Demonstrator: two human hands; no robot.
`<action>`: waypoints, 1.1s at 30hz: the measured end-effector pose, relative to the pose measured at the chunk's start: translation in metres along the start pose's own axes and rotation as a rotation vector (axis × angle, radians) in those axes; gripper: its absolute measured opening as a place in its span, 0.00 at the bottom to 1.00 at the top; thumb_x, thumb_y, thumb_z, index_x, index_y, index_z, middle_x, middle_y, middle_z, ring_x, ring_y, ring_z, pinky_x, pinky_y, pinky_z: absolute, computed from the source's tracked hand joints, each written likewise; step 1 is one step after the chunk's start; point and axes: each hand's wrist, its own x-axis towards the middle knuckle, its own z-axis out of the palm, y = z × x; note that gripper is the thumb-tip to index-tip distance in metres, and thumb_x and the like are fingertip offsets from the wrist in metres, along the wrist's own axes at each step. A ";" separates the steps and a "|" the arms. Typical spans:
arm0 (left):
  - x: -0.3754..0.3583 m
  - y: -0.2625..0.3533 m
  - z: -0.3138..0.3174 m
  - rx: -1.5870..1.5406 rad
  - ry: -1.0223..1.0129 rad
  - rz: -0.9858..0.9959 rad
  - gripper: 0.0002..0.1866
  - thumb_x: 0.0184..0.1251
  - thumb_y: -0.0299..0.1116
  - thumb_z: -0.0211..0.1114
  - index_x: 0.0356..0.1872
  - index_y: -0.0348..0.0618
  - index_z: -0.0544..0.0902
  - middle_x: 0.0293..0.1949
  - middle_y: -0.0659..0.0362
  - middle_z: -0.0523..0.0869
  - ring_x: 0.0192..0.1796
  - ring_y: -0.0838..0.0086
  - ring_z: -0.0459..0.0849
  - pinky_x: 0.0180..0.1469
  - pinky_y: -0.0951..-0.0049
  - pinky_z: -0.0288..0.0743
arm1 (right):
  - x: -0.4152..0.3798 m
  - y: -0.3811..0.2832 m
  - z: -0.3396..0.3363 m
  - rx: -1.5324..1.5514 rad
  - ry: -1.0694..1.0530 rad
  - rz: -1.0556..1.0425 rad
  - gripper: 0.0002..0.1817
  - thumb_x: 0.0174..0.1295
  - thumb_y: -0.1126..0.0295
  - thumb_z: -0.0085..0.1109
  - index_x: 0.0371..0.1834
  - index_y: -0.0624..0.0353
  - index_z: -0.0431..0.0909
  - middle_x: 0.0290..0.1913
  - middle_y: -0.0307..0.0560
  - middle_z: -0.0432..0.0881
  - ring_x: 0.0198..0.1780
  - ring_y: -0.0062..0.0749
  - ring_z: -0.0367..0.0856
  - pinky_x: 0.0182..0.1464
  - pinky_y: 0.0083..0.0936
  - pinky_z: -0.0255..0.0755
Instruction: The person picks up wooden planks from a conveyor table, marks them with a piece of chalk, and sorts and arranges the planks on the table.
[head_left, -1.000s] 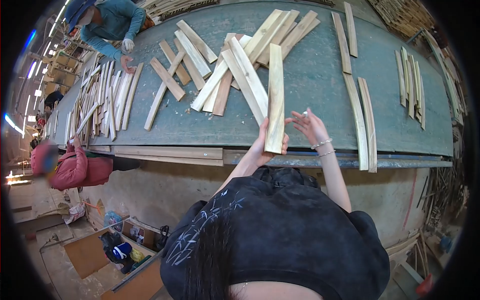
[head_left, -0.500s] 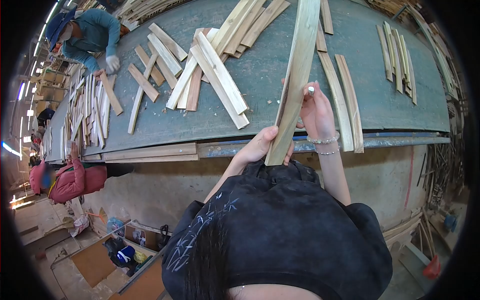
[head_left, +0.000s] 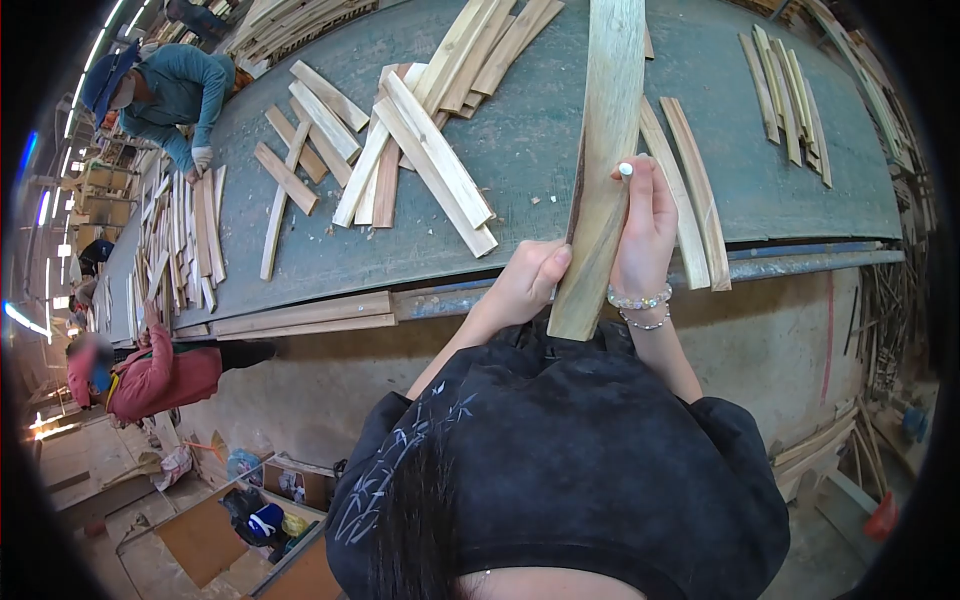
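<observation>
A long wooden board (head_left: pixel 608 130) with a dark streak on its left edge extends from near my chest to the top of the view. My left hand (head_left: pixel 530 275) is closed on the board's left edge near its lower end. On the right edge is my right hand (head_left: pixel 648 225), its fingers closed round the board and a small white-tipped object (head_left: pixel 626 169) between thumb and fingers. Beyond the hands, wooden strips (head_left: pixel 435 165) lie crossed on the green table (head_left: pixel 540 225). Two strips (head_left: pixel 690 190) lie right of my right hand.
A worker in teal (head_left: pixel 180 90) leans over strips at the far left. Another person in red (head_left: pixel 165 375) is at the table's near left side. More strips (head_left: pixel 790 95) lie at the right. An open box (head_left: pixel 190 540) stands at the lower left.
My right hand has turned and closed more against the board. My left hand's grip has shifted slightly. The teal worker's strip now lies among the others, and the view has moved a little.
</observation>
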 end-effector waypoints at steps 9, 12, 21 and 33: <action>-0.002 0.003 -0.013 -0.015 0.027 0.044 0.22 0.65 0.41 0.36 0.25 0.32 0.69 0.19 0.44 0.72 0.23 0.55 0.73 0.28 0.67 0.66 | 0.001 0.002 0.014 -0.120 0.031 -0.070 0.13 0.63 0.62 0.42 0.27 0.59 0.68 0.27 0.33 0.72 0.30 0.10 0.64 0.34 0.09 0.59; 0.004 0.008 -0.028 0.003 -0.170 -0.097 0.21 0.65 0.42 0.38 0.28 0.32 0.72 0.21 0.45 0.74 0.25 0.57 0.75 0.30 0.69 0.68 | 0.006 0.006 0.013 -0.147 0.050 -0.063 0.13 0.63 0.62 0.42 0.27 0.60 0.68 0.27 0.34 0.72 0.30 0.11 0.65 0.35 0.10 0.60; 0.044 0.038 -0.068 0.008 -0.005 -0.075 0.12 0.59 0.34 0.52 0.35 0.34 0.76 0.28 0.59 0.78 0.31 0.80 0.77 0.35 0.82 0.70 | 0.011 0.003 0.019 -0.247 -0.074 -0.162 0.13 0.63 0.63 0.42 0.26 0.60 0.67 0.24 0.34 0.70 0.29 0.12 0.65 0.33 0.11 0.61; 0.047 0.036 -0.074 0.040 0.033 -0.023 0.10 0.50 0.32 0.59 0.30 0.35 0.78 0.24 0.58 0.80 0.29 0.78 0.79 0.37 0.79 0.73 | 0.008 0.003 0.022 -0.344 -0.124 -0.252 0.11 0.61 0.65 0.45 0.26 0.62 0.68 0.23 0.36 0.72 0.27 0.13 0.67 0.31 0.12 0.62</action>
